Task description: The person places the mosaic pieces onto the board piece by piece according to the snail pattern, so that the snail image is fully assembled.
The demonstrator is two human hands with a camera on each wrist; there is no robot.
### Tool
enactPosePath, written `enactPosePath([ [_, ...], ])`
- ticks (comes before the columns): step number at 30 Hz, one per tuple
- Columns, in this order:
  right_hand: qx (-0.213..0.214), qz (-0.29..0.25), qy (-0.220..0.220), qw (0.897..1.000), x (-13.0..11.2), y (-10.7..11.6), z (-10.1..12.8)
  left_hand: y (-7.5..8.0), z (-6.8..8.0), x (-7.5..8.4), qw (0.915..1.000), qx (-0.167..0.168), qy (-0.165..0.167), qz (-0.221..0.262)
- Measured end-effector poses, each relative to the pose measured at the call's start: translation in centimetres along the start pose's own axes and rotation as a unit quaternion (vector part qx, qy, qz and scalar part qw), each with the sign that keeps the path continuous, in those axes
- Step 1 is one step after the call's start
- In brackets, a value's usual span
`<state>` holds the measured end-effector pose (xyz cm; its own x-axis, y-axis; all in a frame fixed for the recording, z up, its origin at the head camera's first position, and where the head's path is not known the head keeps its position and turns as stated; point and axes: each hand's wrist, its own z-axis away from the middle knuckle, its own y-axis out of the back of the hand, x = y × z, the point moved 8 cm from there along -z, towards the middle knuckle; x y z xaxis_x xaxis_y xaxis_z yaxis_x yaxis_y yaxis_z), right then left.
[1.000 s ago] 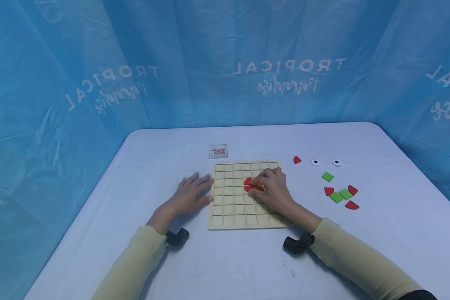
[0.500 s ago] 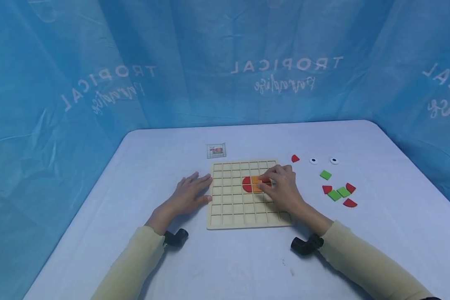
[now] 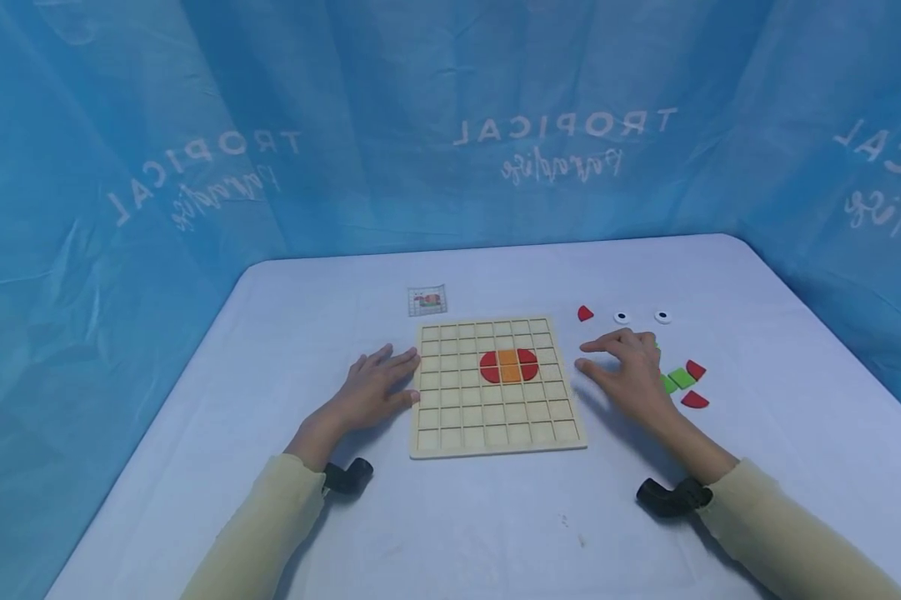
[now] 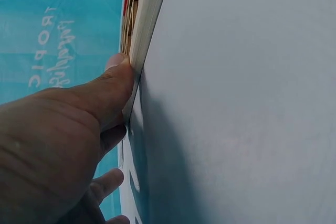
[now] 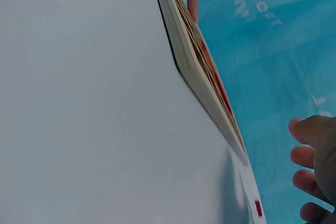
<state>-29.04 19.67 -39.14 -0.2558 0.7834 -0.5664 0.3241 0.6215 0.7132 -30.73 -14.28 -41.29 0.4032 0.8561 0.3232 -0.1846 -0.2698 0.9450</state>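
Note:
A wooden grid board (image 3: 461, 417) lies flat on the white table. Set in its cells are orange squares (image 3: 508, 365) flanked by red rounded pieces (image 3: 489, 367), together making an oval. My left hand (image 3: 371, 390) rests at the board's left edge with fingers extended; in the left wrist view its thumb (image 4: 113, 85) touches the rim. To the right of the board, my right hand (image 3: 630, 375) hovers with thumb and fingers apart and nothing between them. It partly hides green squares (image 3: 682, 378) and a red piece behind it.
A small picture card (image 3: 427, 300) lies beyond the board. Two white eye discs (image 3: 621, 317) and a red quarter piece (image 3: 585, 313) are at the back right. More red pieces (image 3: 694, 400) lie right of my right hand. A blue printed curtain (image 3: 360, 167) surrounds the table.
My right hand has let go of the pieces on the board and moved right, off the board, uncovering the red and orange oval. My left hand stays at the left edge.

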Motion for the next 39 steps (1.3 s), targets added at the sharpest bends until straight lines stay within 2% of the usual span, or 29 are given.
enactPosePath([
  [6, 0.016, 0.025, -0.025, 0.999, 2.6, 2.8, 0.5, -0.1, -0.1, -0.1, 1.0000, -0.003, 0.007, 0.001],
  [13, 0.008, 0.040, -0.073, 0.996, 5.8, 5.6, 1.1, -0.2, -0.1, 0.0, 1.0000, -0.002, 0.005, 0.001],
  [18, 0.001, 0.058, -0.087, 0.994, 7.8, 6.9, 1.9, -0.1, -0.1, 0.0, 1.0000, -0.002, 0.003, 0.004],
  [24, -0.013, 0.066, -0.096, 0.993, 9.3, 7.6, 3.2, -0.2, -0.1, -0.2, 1.0000, -0.003, 0.003, 0.003],
  [28, -0.011, 0.073, -0.084, 0.994, 9.5, 7.8, 3.8, -0.1, -0.1, -0.2, 1.0000, 0.001, 0.002, 0.005],
  [34, -0.008, 0.096, -0.092, 0.991, 9.7, 7.9, 4.2, -0.1, -0.1, -0.2, 1.0000, 0.002, -0.003, 0.008],
  [39, -0.001, 0.087, -0.088, 0.992, 9.7, 7.7, 4.1, 0.1, 0.1, 0.0, 0.9999, 0.008, -0.011, 0.008],
])
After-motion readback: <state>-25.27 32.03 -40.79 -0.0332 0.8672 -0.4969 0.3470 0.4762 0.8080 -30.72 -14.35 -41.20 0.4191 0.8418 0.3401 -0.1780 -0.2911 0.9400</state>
